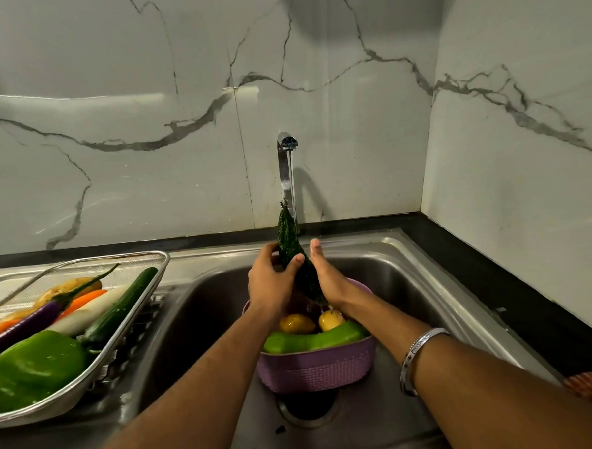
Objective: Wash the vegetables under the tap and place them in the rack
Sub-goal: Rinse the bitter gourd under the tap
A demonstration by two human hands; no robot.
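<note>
We rinse a dark green, bumpy bitter gourd [290,248] under the running chrome tap [287,163], roughly midway through the batch.

Our left hand [272,282] curls round the gourd's middle, thumb pinching across its front, while our right hand [328,274] lies with straight fingers pressed flat along its other side; the gourd stands nearly upright, its tip toward twelve o'clock in the stream. At nine o'clock the steel mesh rack [90,382] already holds green bell peppers [37,361], a dark cucumber [120,309], a white radish [90,309], a purple aubergine [29,324], a carrot and a potato. Directly beneath our hands, toward six o'clock in the steel sink [428,286], the purple plastic colander [316,367] carries a pale green gourd [314,340] and two yellow potatoes [297,323], so we judge these three, plus the one in hand, remain.
</note>
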